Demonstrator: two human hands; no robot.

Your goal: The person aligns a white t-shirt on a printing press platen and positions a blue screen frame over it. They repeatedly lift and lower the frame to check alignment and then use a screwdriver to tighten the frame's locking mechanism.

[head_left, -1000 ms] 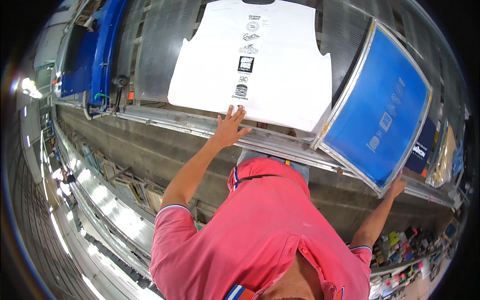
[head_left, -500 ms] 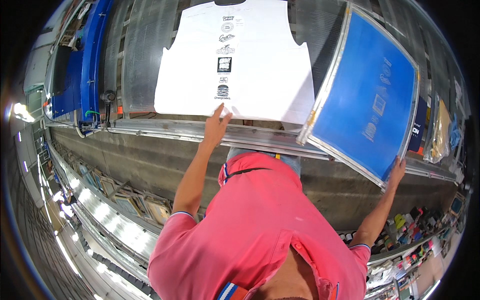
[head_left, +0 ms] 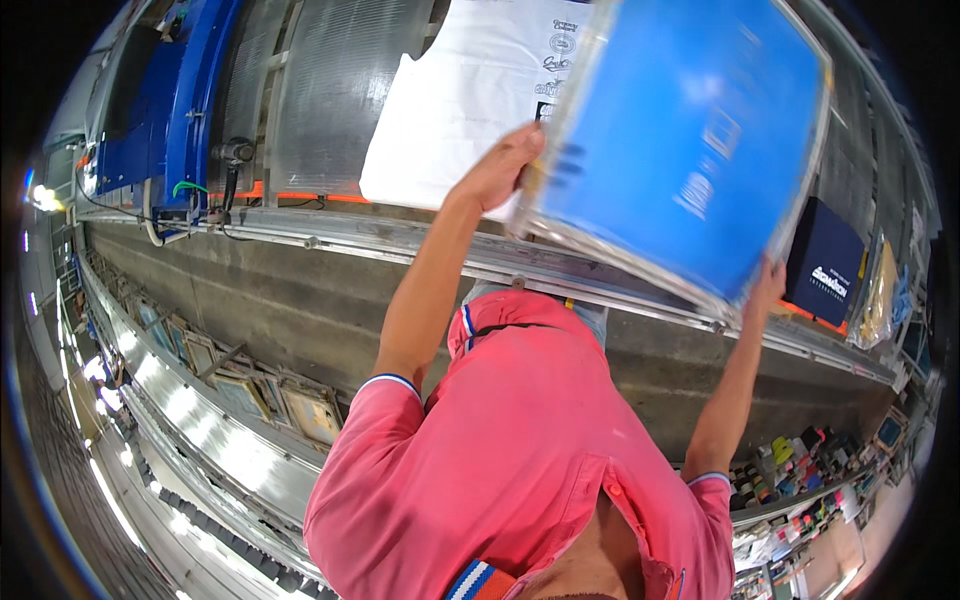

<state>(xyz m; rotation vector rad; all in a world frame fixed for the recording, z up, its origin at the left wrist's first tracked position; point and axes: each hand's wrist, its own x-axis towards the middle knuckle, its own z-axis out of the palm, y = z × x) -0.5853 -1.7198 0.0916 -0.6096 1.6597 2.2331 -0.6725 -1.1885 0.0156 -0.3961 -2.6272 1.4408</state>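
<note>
A framed screen-printing screen (head_left: 690, 150) with blue mesh and a pale metal frame is held tilted above the table by both my hands. My left hand (head_left: 503, 170) is closed around the near part of its left side. At its lower right corner, my right hand (head_left: 765, 288) grips the frame. Under and left of the screen lies a white shirt-shaped piece (head_left: 455, 105) with a column of black printed designs. The screen hides its right part. Motion blurs the screen's lower edge.
A metal rail (head_left: 400, 234) runs along the table's near edge. On the right lie a dark navy printed piece (head_left: 826, 255) and a clear plastic-wrapped package (head_left: 877, 300). A blue machine part (head_left: 165, 130) stands on the left. Several frames (head_left: 240, 390) lean behind me at lower left.
The screen has shifted left over the white shirt-shaped piece. My left hand has left the shirt's lower edge and now grips the screen's left side. The navy piece is now more exposed.
</note>
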